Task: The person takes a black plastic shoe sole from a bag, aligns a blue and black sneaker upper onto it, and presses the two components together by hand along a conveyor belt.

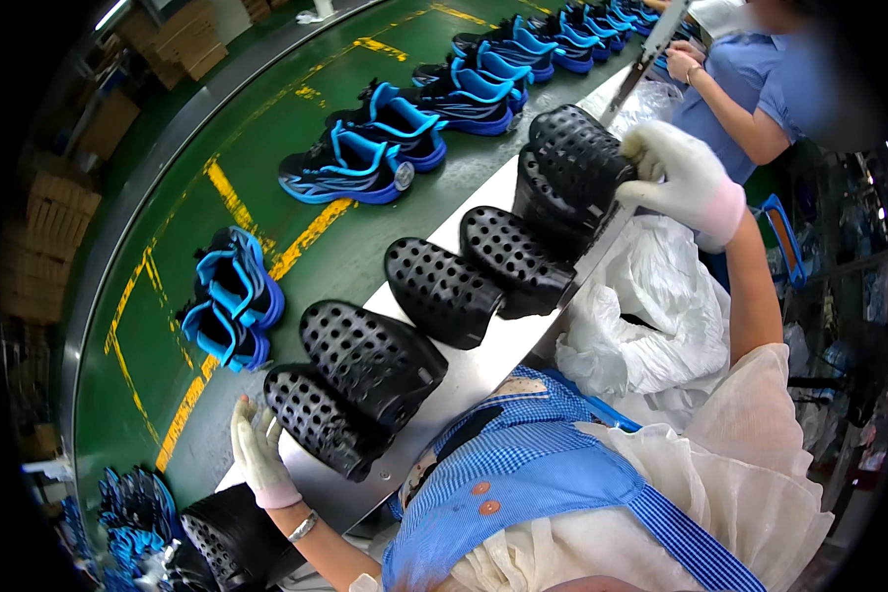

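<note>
Green surface (276,138), left hand (259,459) upright beside black form (316,414)

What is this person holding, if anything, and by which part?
The right grip pinches the farthest black shell by its right-hand end. The left grip is open and holds nothing.
</note>
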`<move>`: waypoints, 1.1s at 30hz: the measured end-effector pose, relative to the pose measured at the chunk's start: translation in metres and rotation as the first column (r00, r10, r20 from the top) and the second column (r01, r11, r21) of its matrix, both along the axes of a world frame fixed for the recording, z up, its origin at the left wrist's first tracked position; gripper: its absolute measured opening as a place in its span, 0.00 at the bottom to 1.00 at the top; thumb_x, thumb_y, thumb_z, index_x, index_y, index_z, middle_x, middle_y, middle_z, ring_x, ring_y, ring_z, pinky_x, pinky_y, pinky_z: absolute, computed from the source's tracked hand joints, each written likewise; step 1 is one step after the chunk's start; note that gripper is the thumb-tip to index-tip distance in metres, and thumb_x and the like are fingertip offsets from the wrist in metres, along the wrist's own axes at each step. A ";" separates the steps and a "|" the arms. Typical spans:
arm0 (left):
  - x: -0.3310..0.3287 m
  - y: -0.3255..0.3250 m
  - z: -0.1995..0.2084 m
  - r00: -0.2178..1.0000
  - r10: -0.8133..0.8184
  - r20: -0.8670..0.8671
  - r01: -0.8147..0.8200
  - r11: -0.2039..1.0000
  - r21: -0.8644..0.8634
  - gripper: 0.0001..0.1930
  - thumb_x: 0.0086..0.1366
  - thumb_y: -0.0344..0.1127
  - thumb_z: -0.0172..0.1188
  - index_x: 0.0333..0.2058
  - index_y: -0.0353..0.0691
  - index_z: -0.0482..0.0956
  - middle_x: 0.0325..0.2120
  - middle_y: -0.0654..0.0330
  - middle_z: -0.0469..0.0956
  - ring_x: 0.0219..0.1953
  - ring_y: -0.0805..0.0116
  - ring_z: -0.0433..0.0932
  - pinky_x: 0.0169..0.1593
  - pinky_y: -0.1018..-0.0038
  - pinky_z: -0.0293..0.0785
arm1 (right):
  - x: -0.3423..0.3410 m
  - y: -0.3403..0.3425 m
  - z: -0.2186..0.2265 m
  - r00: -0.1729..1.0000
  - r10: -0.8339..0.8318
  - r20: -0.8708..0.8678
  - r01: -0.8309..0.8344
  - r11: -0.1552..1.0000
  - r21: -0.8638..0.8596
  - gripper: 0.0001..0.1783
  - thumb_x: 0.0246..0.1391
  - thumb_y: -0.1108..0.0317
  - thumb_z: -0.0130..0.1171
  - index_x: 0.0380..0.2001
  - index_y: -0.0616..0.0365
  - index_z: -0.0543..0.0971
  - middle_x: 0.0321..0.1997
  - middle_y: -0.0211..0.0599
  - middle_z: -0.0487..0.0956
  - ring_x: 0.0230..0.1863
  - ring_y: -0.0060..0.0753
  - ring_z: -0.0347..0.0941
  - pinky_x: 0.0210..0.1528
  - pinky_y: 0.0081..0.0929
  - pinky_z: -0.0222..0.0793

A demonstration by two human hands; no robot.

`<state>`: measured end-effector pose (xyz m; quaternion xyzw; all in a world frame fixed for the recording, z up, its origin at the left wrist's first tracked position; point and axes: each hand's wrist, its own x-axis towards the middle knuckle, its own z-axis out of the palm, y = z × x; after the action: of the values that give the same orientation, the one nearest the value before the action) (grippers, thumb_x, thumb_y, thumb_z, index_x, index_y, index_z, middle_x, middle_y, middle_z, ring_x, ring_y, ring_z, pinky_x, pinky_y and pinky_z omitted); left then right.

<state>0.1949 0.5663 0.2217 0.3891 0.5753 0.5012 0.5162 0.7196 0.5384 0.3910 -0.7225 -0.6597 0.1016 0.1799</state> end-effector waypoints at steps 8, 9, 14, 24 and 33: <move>0.006 0.029 0.050 0.973 -0.051 0.224 -0.004 0.971 0.239 0.20 0.66 0.32 0.54 0.55 0.33 0.68 0.47 0.55 0.75 0.46 0.67 0.76 0.50 0.74 0.73 | -0.132 0.038 0.014 0.919 0.392 -0.033 -0.376 0.900 0.221 0.23 0.32 0.76 0.63 0.37 0.63 0.72 0.31 0.30 0.70 0.33 0.23 0.68 0.38 0.21 0.66; 0.010 0.037 0.061 0.965 -0.177 0.194 0.104 0.935 0.338 0.21 0.65 0.32 0.55 0.56 0.35 0.68 0.46 0.57 0.75 0.44 0.68 0.76 0.49 0.74 0.73 | -0.154 0.043 0.017 0.892 0.439 -0.111 -0.406 0.884 0.233 0.23 0.29 0.78 0.61 0.37 0.63 0.71 0.32 0.30 0.69 0.33 0.23 0.68 0.39 0.21 0.66; 0.009 0.032 0.091 0.435 -0.456 0.777 0.243 0.890 0.386 0.21 0.68 0.52 0.48 0.47 0.41 0.70 0.41 0.57 0.76 0.47 0.63 0.75 0.50 0.65 0.74 | -0.294 0.066 0.009 0.640 0.732 -0.235 -0.706 0.680 0.195 0.22 0.26 0.77 0.60 0.33 0.64 0.72 0.32 0.31 0.71 0.32 0.24 0.69 0.38 0.20 0.67; 0.010 0.072 0.030 0.651 0.142 0.746 -0.434 0.876 0.211 0.12 0.61 0.39 0.60 0.41 0.42 0.73 0.32 0.66 0.73 0.33 0.76 0.74 0.38 0.76 0.73 | -0.377 0.116 -0.048 0.547 0.823 -0.152 -0.836 0.548 -0.044 0.23 0.46 0.58 0.60 0.38 0.68 0.75 0.30 0.55 0.77 0.34 0.50 0.76 0.39 0.36 0.71; -0.009 0.079 -0.004 0.946 0.189 -0.264 -0.177 0.982 0.069 0.22 0.65 0.51 0.52 0.39 0.34 0.77 0.35 0.53 0.77 0.36 0.62 0.76 0.42 0.71 0.71 | -0.358 0.162 -0.088 0.537 0.844 0.012 -0.836 0.534 -0.127 0.21 0.48 0.53 0.56 0.23 0.64 0.72 0.19 0.53 0.74 0.26 0.55 0.73 0.32 0.43 0.70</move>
<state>0.1861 0.6449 0.2176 0.4098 0.6624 0.5021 0.3758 0.3612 0.7003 0.3035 -0.3287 -0.9251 0.1840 0.0469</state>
